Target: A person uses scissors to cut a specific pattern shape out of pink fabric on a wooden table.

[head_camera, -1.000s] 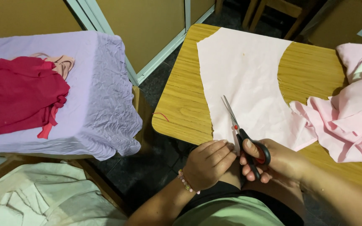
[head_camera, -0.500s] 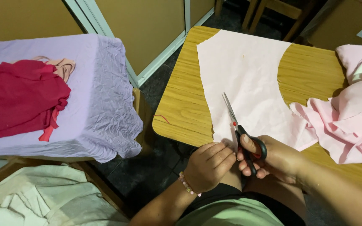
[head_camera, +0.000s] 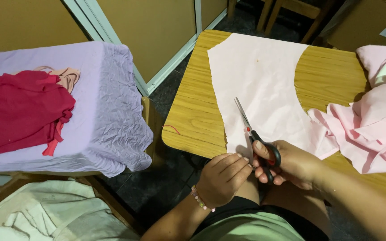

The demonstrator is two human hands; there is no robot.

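Observation:
A pale pink cut fabric piece lies flat on a wooden table. My right hand grips black-handled scissors at the table's near edge, blades pointing away over the fabric. My left hand, with a beaded bracelet at the wrist, holds the fabric's near edge just left of the scissors.
A heap of pink cloth lies on the table's right side. To the left stands a surface draped in lilac cloth with red fabric on it. Whitish cloth sits at lower left. A red thread lies on the table.
Hands and scissors stay in nearly the same place; the scissors have crept slightly forward along the fabric's near edge.

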